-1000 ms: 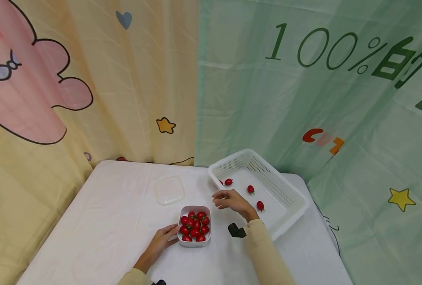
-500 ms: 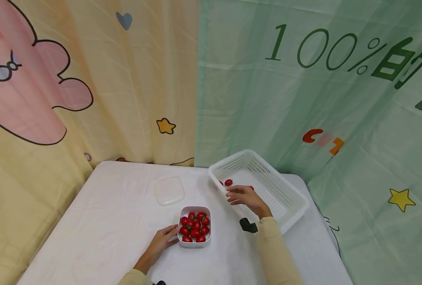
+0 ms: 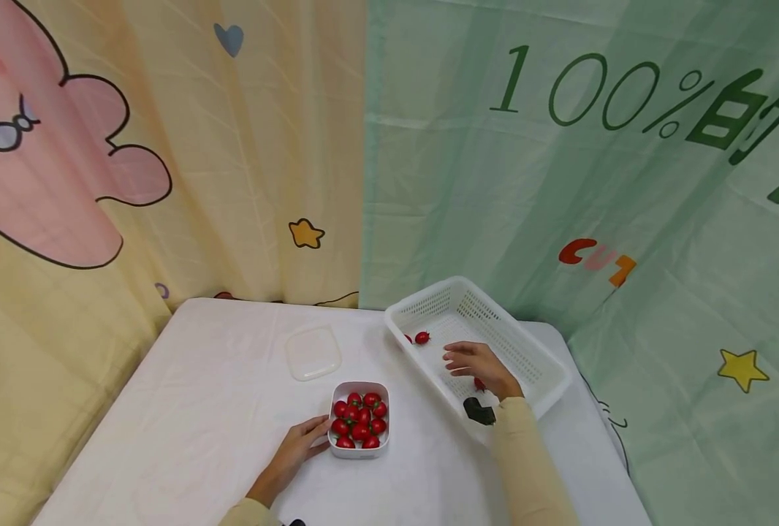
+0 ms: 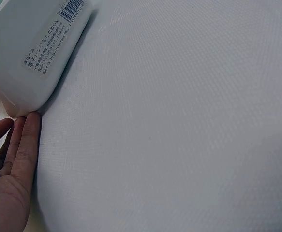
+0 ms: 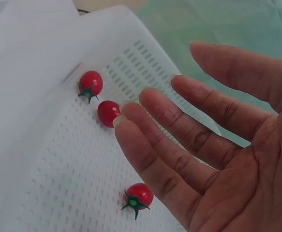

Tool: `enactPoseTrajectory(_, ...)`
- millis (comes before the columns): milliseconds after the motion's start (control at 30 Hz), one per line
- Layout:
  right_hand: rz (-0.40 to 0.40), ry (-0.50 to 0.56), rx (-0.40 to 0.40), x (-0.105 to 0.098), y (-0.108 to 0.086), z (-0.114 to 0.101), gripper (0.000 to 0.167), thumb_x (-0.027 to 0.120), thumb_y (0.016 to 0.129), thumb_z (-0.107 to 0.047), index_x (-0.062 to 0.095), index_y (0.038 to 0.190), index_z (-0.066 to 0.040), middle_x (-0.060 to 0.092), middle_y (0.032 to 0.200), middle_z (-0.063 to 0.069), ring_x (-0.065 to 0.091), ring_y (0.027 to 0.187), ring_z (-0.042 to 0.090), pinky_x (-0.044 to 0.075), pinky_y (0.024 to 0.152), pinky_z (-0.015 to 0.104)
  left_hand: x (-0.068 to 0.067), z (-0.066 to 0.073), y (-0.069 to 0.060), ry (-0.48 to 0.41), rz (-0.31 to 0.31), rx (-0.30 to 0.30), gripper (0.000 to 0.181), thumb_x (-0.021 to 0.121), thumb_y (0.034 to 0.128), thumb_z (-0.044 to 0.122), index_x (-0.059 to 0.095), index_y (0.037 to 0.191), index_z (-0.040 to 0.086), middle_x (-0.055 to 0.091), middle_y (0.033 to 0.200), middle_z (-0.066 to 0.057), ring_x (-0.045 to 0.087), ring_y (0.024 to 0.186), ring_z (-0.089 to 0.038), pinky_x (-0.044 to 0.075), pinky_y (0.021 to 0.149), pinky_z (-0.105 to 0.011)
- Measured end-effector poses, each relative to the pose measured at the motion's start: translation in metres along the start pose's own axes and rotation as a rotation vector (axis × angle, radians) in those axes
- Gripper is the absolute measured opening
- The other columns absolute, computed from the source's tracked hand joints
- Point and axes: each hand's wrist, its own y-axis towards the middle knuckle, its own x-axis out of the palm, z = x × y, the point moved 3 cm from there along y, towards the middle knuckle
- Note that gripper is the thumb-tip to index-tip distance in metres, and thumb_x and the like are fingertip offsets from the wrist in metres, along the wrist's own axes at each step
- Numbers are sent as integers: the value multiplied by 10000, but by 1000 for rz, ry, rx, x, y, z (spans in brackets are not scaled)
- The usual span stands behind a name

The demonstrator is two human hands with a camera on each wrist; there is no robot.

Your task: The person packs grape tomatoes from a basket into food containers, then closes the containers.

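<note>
Right hand moved over basket, fingers relaxed; left hand, straight-fingered, touches tub labelled "電子レンジあたためOK".

White-clothed worktop: square white plastic tub; translucent square plastic lid, tub's 11 o'clock; white rectangular plastic basket, 2 o'clock.
</note>
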Motion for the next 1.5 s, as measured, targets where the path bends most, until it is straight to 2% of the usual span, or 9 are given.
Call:
enactPoseTrajectory(233,75,-4,30,-23,0,11,397,584,959,-123,531,1266,122,598,1225,263,621,1051,345,548,917,398,0,0,-1,4,2,2,611,558,984,287,412,1329,-195,426,1377,-350,533,1198,-399,515,951,-452)
enactPoseTrajectory(400,98,-12,52,-36,1,19,408,566,966,-120,513,1265,153,594,1229,279,591,1092,397,531,943,421,-1,0,-1,7,8,-3,608,554,987,288,412,1332,-192,425,1380,-347,532,1198,-398,517,947,-453)
enactPoseTrajectory(700,106,-57,113,-52,3,33,382,557,958,-83,516,1262,144,572,1240,291,558,1128,428,512,960,445,-2,-2,2,7,4,-1,587,533,999,281,415,1336,-184,439,1374,-338,545,1187,-390,517,944,-463)
enactPoseTrajectory(900,141,-123,180,-55,6,44,365,515,932,-5,520,1269,134,544,1258,304,550,1130,406,478,992,487,-1,-1,1,12,4,-6,607,552,987,302,423,1335,-178,441,1375,-334,545,1187,-389,523,942,-447)
enactPoseTrajectory(1133,179,-182,290,-52,6,54,370,529,889,49,556,1254,98,563,1233,251,570,1043,306,498,949,452,1,0,0,29,-8,-19,628,558,981,323,419,1342,-170,433,1385,-329,530,1206,-391,521,949,-428)
enactPoseTrajectory(1300,158,-157,338,-48,3,56,346,547,893,44,568,1234,100,606,1160,207,609,960,255,515,916,428,1,1,0,27,8,-19,625,566,977,327,432,1336,-167,441,1381,-326,531,1203,-395,520,947,-436)
enactPoseTrajectory(1500,99,-153,349,-44,4,58,282,597,899,-26,625,1152,96,677,1036,131,650,884,217,554,863,427,0,2,-1,25,2,-15,631,565,977,324,422,1337,-175,431,1386,-332,519,1216,-408,518,948,-442)
